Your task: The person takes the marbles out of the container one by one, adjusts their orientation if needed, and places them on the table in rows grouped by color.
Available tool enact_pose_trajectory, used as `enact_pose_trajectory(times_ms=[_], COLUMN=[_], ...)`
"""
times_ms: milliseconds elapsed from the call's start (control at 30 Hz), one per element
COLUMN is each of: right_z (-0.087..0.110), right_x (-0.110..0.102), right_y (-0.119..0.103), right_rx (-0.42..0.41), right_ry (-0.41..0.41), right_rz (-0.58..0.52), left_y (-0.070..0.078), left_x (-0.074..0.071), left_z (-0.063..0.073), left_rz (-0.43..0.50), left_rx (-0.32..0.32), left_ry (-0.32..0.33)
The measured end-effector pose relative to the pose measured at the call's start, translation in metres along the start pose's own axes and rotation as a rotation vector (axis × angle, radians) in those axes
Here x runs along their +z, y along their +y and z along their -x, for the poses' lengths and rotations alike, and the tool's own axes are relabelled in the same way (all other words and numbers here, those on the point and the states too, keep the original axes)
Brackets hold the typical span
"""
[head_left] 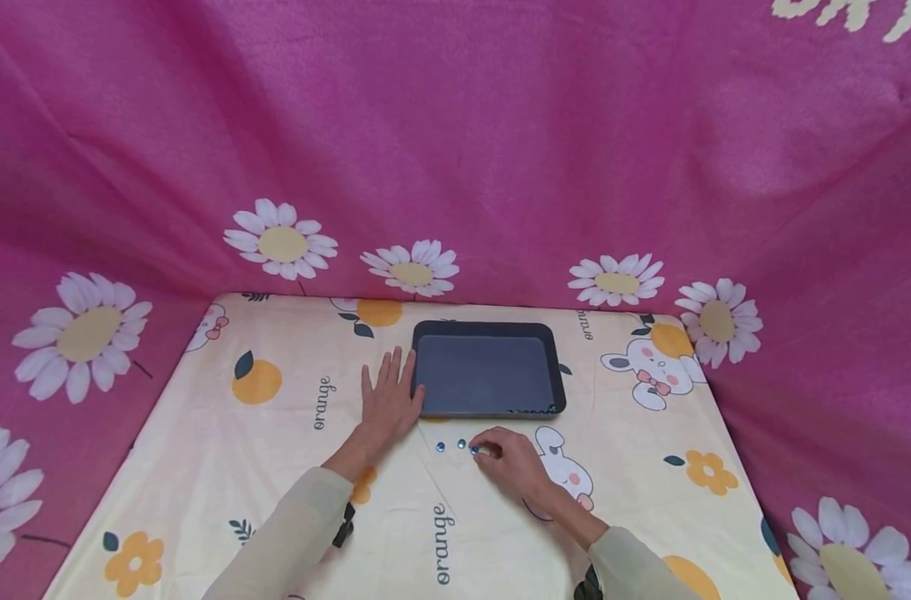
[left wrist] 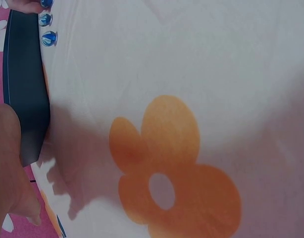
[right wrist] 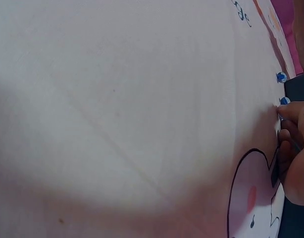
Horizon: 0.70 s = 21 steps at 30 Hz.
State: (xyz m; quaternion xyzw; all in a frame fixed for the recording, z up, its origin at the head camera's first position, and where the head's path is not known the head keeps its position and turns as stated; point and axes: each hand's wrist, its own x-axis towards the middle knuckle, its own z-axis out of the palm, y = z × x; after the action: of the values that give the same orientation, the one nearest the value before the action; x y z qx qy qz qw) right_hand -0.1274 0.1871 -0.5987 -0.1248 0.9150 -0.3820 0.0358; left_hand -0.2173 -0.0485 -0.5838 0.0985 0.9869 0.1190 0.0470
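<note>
Three small blue glass marbles lie in a short row in front of a dark rectangular tray (head_left: 488,371). The left marble (head_left: 441,447) and the middle marble (head_left: 462,444) sit on the cloth. My right hand (head_left: 513,462) pinches the right marble (head_left: 474,450) between thumb and forefinger, low over the cloth. In the right wrist view the fingers mostly cover that marble. With fingers spread, my left hand (head_left: 390,402) rests at the tray's left edge, its thumb against the rim. The left wrist view shows the tray's dark outer wall (left wrist: 27,74) beside this hand.
A cream tablecloth (head_left: 275,450) printed with oranges, flowers and rabbits covers the table. Behind and at both sides hangs a magenta cloth (head_left: 455,150) with white daisies. The tray's low rim stands between the marbles and the back of the table.
</note>
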Motion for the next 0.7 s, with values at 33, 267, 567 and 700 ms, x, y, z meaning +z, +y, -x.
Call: enact_pose_trajectory(times_ms=[33,267,567,700], right_z=[0.0000,-0.0011,-0.0015,-0.0012], right_x=[0.0002,0.0008,0.0018,0.0015], right_y=[0.0000,-0.0001,0.0013,0.0044], right_rx=[0.001,0.002,-0.010,-0.002], right_ry=[0.000,0.002,0.038,0.046], right_rz=[-0.001,0.008,-0.001,-0.018], left_y=[0.0001,0.0001,-0.0004,0.0002], left_x=[-0.0003,-0.0017,-0.0003,-0.0004], left_z=[-0.0002,-0.0007,-0.0012,-0.0009], left_rz=[0.000,-0.002,0.001,-0.005], left_rx=[-0.002,-0.003,-0.002,-0.006], left_ry=[-0.005,-0.022,-0.009,-0.021])
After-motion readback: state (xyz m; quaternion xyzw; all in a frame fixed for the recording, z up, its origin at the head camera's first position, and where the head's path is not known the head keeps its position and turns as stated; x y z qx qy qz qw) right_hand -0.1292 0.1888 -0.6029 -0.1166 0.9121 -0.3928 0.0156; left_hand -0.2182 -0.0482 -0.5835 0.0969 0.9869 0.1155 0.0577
